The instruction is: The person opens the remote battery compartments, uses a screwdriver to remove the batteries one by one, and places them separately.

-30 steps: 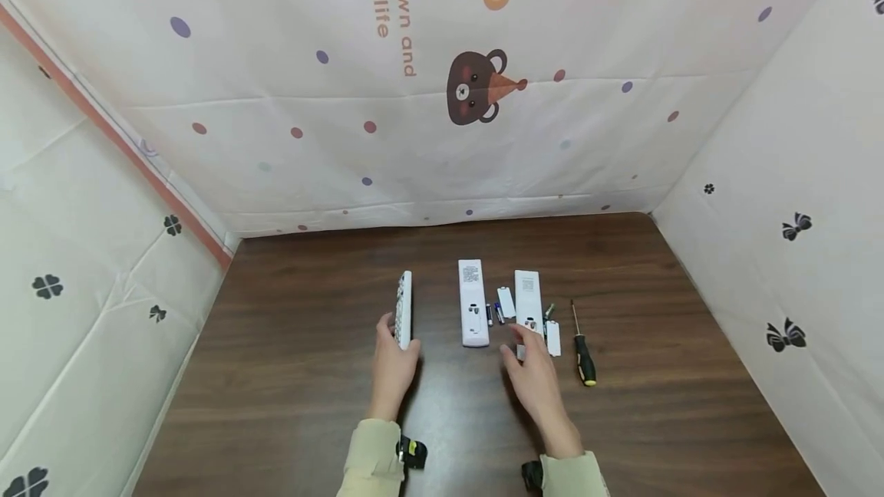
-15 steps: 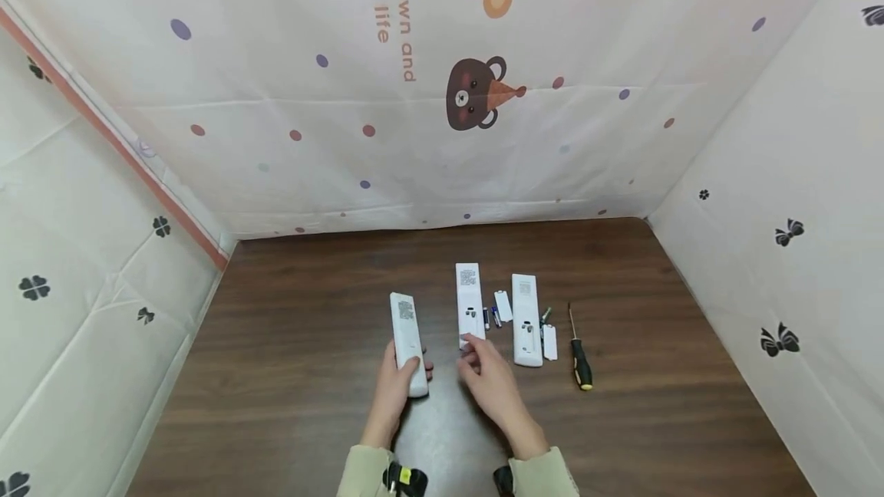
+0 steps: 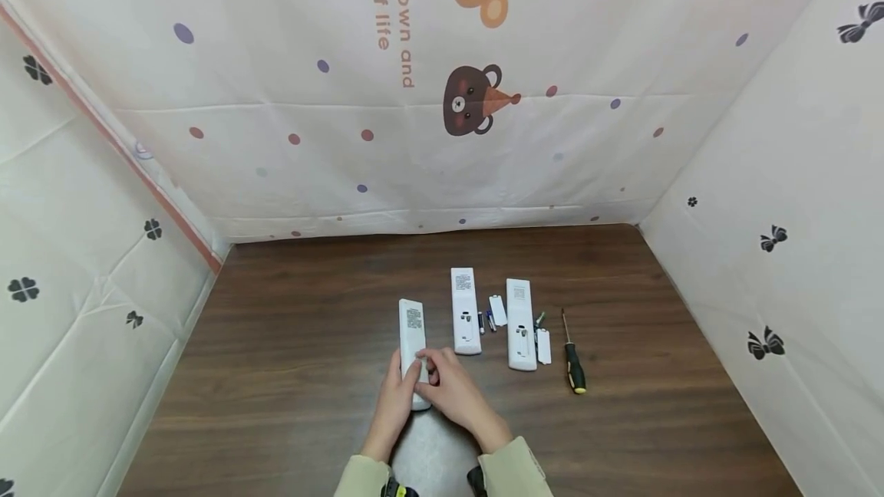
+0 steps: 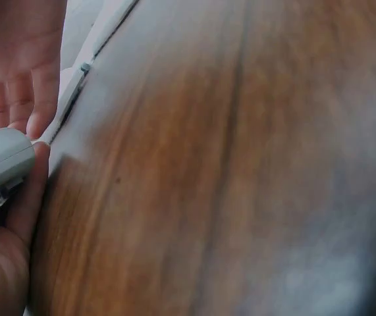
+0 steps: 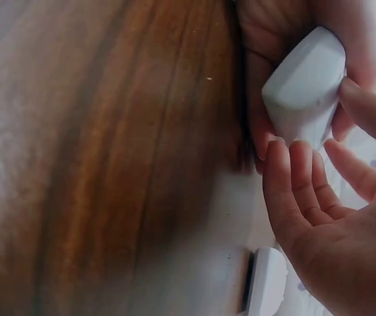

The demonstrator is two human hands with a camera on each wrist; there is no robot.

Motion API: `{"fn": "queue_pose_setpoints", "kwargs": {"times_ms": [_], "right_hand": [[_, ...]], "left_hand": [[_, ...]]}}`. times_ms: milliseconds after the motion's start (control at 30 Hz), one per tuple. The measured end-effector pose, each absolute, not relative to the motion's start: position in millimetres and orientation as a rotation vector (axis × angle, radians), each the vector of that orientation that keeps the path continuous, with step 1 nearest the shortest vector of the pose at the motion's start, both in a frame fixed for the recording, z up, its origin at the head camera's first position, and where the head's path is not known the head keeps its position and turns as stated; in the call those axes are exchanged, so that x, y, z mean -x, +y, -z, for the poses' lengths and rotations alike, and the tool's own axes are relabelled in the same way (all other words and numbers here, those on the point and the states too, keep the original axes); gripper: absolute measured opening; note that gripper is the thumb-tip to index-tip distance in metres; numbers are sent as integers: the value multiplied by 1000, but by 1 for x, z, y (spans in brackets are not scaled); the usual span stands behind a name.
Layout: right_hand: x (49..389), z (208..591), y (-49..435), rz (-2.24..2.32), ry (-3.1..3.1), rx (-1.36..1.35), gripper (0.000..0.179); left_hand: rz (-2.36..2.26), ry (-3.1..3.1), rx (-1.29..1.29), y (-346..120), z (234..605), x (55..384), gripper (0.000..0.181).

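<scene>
My left hand [image 3: 392, 405] grips a white remote control [image 3: 410, 340], its back with a printed label facing up. In the left wrist view, some buttons show on the underside. My right hand [image 3: 457, 393] reaches over the remote's near end; in the right wrist view its thumb [image 5: 365, 108] touches one side and its fingertips lie at the other edge. The right fingers hide part of the back in the head view. To the right lie two more white remotes [image 3: 463, 294] with uncovered battery bays, one at the right [image 3: 519, 309].
Between those remotes lie a loose battery cover [image 3: 498, 311] and small batteries [image 3: 491, 320]. Another cover [image 3: 544, 347] and a green battery [image 3: 539, 319] lie beside the right remote. Further right is a screwdriver [image 3: 575, 368]. Fabric walls [image 3: 311, 167] border the brown table [image 3: 276, 343].
The left hand has turned the remote from its edge to back up. My right hand has moved left, from over the right remote to the held one.
</scene>
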State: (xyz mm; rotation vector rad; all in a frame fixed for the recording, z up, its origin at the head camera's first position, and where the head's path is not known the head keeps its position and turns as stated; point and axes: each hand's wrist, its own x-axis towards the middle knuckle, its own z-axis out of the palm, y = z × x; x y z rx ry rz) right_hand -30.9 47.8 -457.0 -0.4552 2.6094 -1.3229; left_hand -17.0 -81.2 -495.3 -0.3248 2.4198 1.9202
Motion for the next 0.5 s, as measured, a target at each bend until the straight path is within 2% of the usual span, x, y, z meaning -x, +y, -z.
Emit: {"fn": "queue_pose_setpoints", "kwargs": {"times_ms": [500], "right_hand": [[38, 459, 47, 1343, 2549, 465, 41]], "left_hand": [[-1856, 2425, 329, -83, 493, 21, 49]]}}
